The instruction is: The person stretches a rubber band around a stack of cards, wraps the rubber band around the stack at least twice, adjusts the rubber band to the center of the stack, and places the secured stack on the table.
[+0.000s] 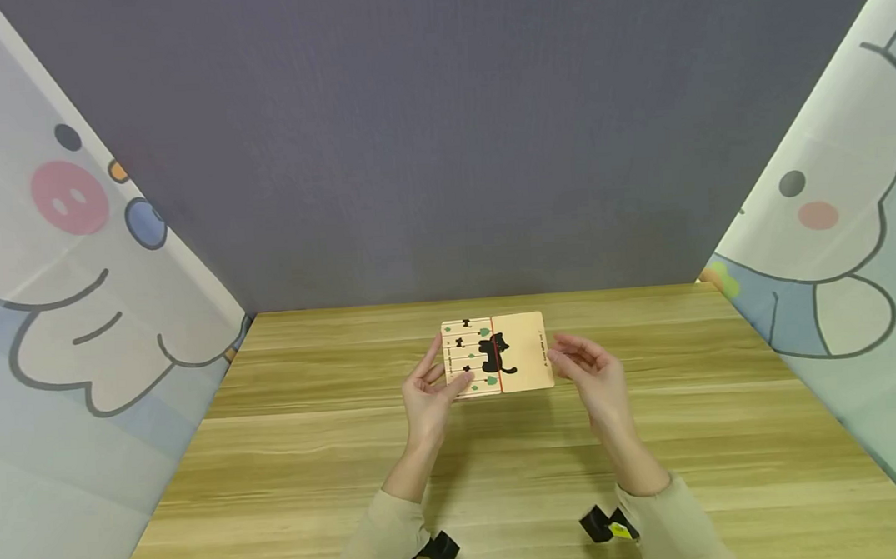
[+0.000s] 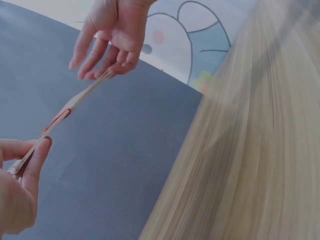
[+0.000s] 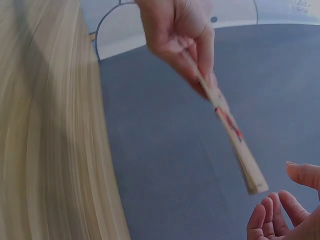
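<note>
A small cream notebook [image 1: 522, 353] with a black cat, green leaves and fence lines on its face is held up over the table. A red band [image 1: 497, 361] runs across its middle. My left hand [image 1: 428, 407] pinches its left end, thumb on the printed face and fingers behind. Seen edge-on in the left wrist view, the notebook [image 2: 82, 95] is thin and slants upward. My right hand [image 1: 597, 379] is beside the right edge, its fingers loosely bent. In the right wrist view a gap separates the right hand [image 3: 290, 210] from the notebook's end [image 3: 256, 185].
Below the hands lies a wood-grain table [image 1: 313, 452]. A dark grey panel [image 1: 442, 146] rises along its far edge. Cartoon-printed curtains stand at the left [image 1: 45, 330] and right [image 1: 832, 296]. Black wrist devices [image 1: 441, 550] show near the sleeves.
</note>
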The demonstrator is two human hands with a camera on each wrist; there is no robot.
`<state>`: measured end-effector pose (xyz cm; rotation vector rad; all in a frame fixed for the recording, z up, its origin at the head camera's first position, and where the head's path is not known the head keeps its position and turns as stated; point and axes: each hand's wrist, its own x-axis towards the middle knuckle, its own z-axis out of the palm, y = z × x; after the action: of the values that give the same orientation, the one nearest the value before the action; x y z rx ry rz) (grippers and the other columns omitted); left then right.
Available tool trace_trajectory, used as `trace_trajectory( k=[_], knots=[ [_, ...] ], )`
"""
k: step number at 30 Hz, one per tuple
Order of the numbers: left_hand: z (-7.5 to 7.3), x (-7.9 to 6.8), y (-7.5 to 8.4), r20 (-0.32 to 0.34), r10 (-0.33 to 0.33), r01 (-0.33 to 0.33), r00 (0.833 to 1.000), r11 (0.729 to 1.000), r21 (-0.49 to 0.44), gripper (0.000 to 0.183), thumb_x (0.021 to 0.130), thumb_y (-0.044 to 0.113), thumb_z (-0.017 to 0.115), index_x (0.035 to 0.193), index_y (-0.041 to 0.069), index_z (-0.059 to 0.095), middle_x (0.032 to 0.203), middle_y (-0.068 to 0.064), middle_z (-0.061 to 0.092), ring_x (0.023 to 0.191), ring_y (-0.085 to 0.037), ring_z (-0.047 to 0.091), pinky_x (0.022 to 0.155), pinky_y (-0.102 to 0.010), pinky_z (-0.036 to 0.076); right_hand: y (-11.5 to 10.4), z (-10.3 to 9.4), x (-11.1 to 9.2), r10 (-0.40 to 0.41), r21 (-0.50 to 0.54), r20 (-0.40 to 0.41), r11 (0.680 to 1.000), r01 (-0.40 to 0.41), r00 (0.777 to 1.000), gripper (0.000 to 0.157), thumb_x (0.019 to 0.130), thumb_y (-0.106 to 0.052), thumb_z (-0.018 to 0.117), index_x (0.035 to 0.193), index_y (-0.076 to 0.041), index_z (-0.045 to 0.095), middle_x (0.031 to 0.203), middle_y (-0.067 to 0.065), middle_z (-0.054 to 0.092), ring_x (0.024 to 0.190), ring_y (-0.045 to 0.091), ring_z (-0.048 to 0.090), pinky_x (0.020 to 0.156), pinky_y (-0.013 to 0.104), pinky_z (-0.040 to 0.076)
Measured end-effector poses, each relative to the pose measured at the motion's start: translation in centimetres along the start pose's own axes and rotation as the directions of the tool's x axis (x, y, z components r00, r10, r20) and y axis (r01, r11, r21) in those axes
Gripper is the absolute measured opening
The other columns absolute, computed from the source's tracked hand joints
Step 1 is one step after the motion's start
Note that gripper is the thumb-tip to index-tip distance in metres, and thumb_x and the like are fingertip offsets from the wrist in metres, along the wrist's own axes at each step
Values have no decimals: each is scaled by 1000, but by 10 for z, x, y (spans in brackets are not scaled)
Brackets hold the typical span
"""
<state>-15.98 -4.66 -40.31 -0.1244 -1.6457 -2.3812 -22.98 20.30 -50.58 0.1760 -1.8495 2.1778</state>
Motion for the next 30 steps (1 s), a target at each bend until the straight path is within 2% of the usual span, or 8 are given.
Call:
trace_trajectory(
  k=[4, 7, 11, 14, 17, 24, 28, 30],
  knots=[
    [0, 0, -1, -13, 0, 0, 1000, 1000, 13, 69, 66, -15, 68, 127, 12, 49, 120, -19, 52, 41, -8, 53, 61, -26, 56, -42, 16, -7, 4, 7, 24, 1000, -5, 1000, 43, 79, -10, 67, 118, -2, 54, 110, 14, 55, 90, 22, 57, 66, 27, 55],
    [0, 0, -1, -10, -4, 5, 1000, 1000, 14, 69, 66, -15, 68, 127, 11, 49, 125, -16, 48, 43, -9, 55, 62, -26, 56, -89, 38, -19, 41, -58, 23, 998, -40, 999, 48, 76, -11, 70, 120, -2, 53, 107, 12, 56, 87, 17, 58, 65, 26, 56],
    [1, 0, -1, 1, -10, 10, 1000, 1000, 15, 69, 66, -15, 68, 127, 11, 48, 126, -14, 48, 46, -11, 58, 63, -28, 56, -126, 57, -29, 121, -143, 24, 983, -116, 992, 53, 75, -9, 70, 124, -2, 49, 98, 5, 58, 79, 10, 59, 64, 21, 55],
    [2, 1, -1, 3, -16, 16, 1000, 1000, 24, 69, 67, -14, 68, 128, 12, 48, 122, -16, 52, 46, -11, 57, 62, -28, 56, -134, 60, -29, 170, -160, 29, 974, -163, 985, 53, 76, -3, 68, 125, -4, 49, 91, 1, 59, 74, 7, 59, 61, 18, 53],
    [2, 2, -2, 4, -22, 22, 1000, 999, 41, 69, 67, -13, 68, 128, 13, 48, 120, -17, 53, 43, -11, 54, 60, -27, 56, -133, 59, -28, 179, -187, 37, 968, -169, 983, 54, 76, 0, 67, 126, -5, 48, 89, 1, 60, 73, 7, 59, 60, 17, 53],
    [-1, 8, -4, 42, -18, 12, 999, 991, 133, 67, 68, -9, 70, 129, 8, 46, 131, -13, 42, 43, -8, 52, 60, -24, 56, -127, 58, -24, 187, -195, 43, 965, -176, 981, 56, 74, 4, 67, 126, -6, 48, 93, 12, 56, 71, 8, 59, 59, 18, 53],
    [-4, 14, -1, 88, -16, -2, 996, 977, 211, 65, 69, -8, 70, 128, 3, 44, 118, -21, 51, 44, -5, 47, 53, -18, 54, -122, 59, -20, 210, -201, 36, 959, -198, 977, 56, 74, 5, 66, 126, -4, 48, 95, 17, 56, 69, 7, 58, 60, 17, 54],
    [-5, 16, 3, 115, -16, -13, 993, 968, 250, 63, 70, -8, 69, 127, -1, 44, 107, -26, 55, 48, -8, 52, 51, -18, 53, -119, 59, -18, 211, -212, 32, 957, -200, 977, 56, 74, 6, 66, 126, -4, 48, 96, 19, 56, 69, 6, 58, 59, 16, 53]
  ],
)
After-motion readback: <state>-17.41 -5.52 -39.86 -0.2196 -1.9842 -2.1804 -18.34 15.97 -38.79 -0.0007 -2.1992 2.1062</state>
